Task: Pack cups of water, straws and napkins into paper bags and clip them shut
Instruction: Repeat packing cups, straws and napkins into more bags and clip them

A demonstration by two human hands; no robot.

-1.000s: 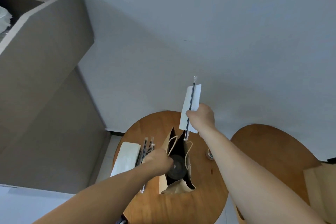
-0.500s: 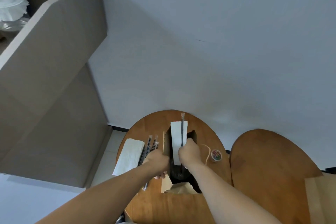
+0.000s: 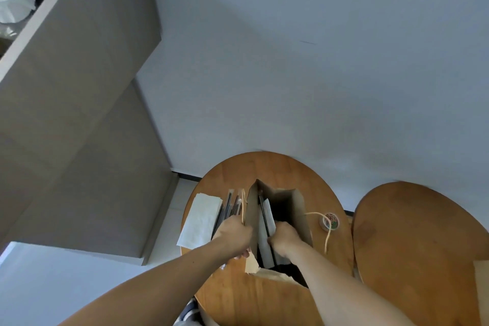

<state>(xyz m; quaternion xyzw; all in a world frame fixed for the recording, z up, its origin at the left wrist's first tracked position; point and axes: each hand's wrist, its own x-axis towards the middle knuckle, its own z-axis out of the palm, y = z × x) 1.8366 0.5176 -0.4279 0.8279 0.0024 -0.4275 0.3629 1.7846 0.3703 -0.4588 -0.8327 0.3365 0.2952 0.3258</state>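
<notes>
Round wooden table, upright open brown paper bag

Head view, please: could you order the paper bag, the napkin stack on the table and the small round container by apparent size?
1. paper bag, though it stands up towards the camera, which flatters it
2. napkin stack
3. small round container, clearly the smallest

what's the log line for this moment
state: napkin and straw partly in paper bag | left hand: holds bag rim | right hand: grips both
</notes>
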